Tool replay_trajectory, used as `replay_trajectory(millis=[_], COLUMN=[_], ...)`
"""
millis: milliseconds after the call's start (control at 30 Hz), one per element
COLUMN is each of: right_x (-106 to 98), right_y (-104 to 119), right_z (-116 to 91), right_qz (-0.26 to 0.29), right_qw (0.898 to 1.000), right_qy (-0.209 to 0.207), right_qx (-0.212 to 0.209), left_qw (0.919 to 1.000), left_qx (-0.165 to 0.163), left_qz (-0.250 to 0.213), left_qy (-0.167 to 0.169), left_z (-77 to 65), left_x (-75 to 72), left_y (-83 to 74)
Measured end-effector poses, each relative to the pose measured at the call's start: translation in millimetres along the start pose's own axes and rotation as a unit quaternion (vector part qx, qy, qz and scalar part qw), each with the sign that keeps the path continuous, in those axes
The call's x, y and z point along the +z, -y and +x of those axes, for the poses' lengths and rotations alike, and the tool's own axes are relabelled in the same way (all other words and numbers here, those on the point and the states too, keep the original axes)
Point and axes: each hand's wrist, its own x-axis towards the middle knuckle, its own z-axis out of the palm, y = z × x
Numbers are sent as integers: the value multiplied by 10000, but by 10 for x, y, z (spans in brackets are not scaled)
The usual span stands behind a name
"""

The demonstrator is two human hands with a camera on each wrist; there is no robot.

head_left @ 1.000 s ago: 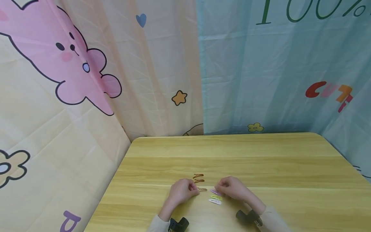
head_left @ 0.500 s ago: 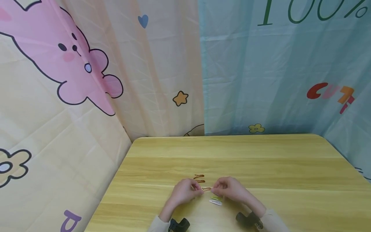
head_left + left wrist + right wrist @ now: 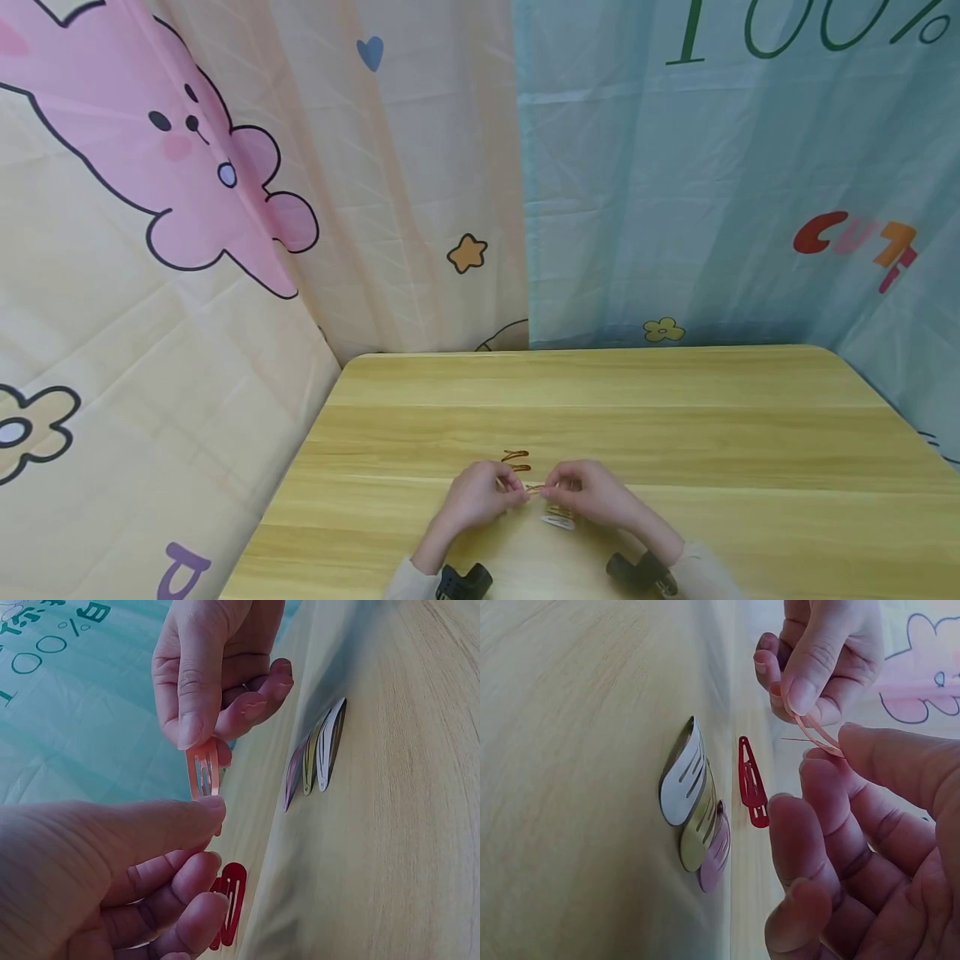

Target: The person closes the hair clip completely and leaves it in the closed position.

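An orange snap hair clip [image 3: 202, 771] is stretched between my two hands above the table. My left hand [image 3: 483, 496] pinches one end between thumb and index finger. The opposite end is pinched by my right hand [image 3: 592, 493], which has come in from the right. In the right wrist view the clip's thin tongue stands apart from its frame. Below the hands lie a white hair clip [image 3: 681, 784], a yellow-green hair clip [image 3: 696, 836] and a pink hair clip [image 3: 716, 859], side by side. Fingertips cover both ends of the orange clip.
Two red-brown hair clips [image 3: 516, 455] lie just beyond my left hand. The wooden table [image 3: 675, 417] reaches back to printed curtains [image 3: 637, 208]. A dark wrist camera [image 3: 463, 581] is strapped at each sleeve.
My right hand has moved left from beside the pink clip and taken hold of the orange clip's free end. My left hand has shifted slightly right with the clip.
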Motion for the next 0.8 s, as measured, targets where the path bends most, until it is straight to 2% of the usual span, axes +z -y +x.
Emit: replay_trajectory(millis=[167, 367, 533, 800], right_x=[-16, -44, -56, -52], right_y=[12, 23, 43, 75], right_z=[-3, 1, -2, 0], right_qz=[20, 54, 139, 387], right_qw=[10000, 9996, 9992, 9979], right_qy=[-79, -188, -363, -484], right_qx=[40, 219, 131, -187], left_qw=[9999, 9992, 9984, 9985], left_qx=[-13, 1, 72, 206], left_qz=[-69, -139, -115, -361], left_qy=[-82, -368, -557, -347], left_z=[4, 18, 46, 66], left_x=[-5, -16, -23, -6], left_y=[-12, -18, -18, -25])
